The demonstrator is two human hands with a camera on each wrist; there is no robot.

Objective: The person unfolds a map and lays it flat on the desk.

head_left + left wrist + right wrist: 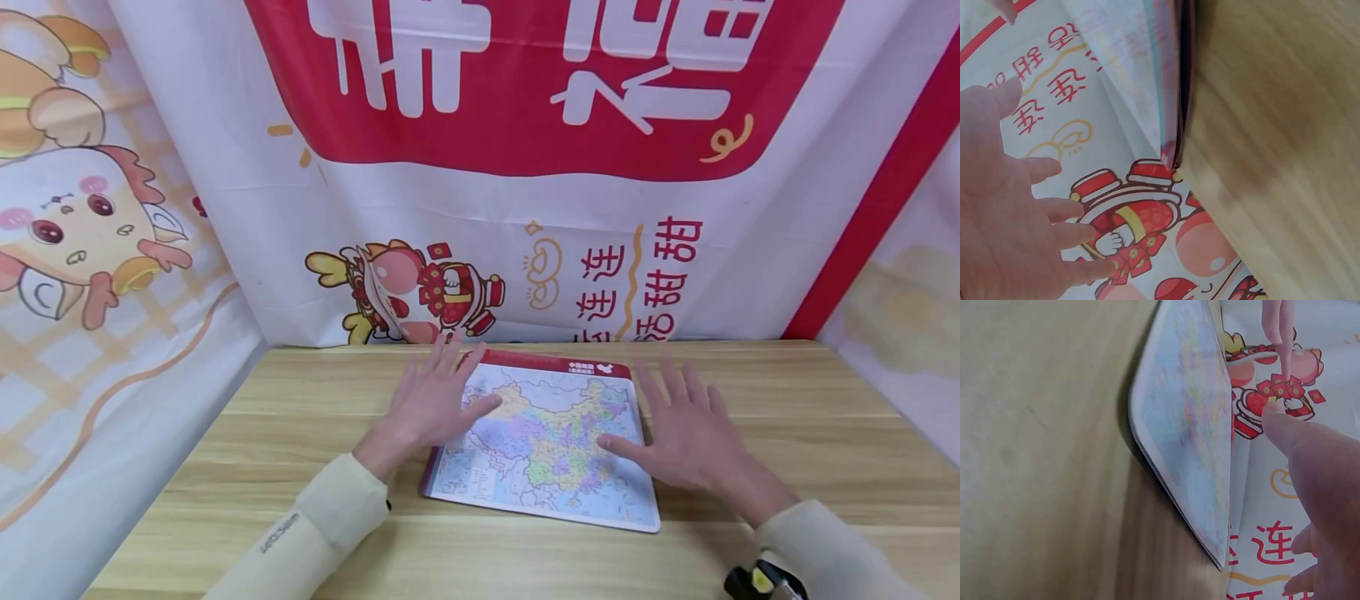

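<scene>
A thin rectangular map of China [555, 450] with rounded corners and a red header strip lies flat on the wooden table, slightly turned. Over its left edge is my left hand [431, 400], fingers spread and straight, thumb above the printed surface. My right hand [686, 433] is at the right edge with its fingers extended, a little blurred. Neither hand grips anything. In the left wrist view the left hand [1010, 212] appears apart from the map [1141, 81]. The right wrist view shows the map's layered edge [1166, 478] and the right hand [1329, 469] apart from it.
The wooden table [300, 433] ends at the back against a white and red cloth [450, 192] printed with characters and cartoons. Another printed cloth [90, 333] hangs along the left side. A dark device [765, 577] sits at the right wrist.
</scene>
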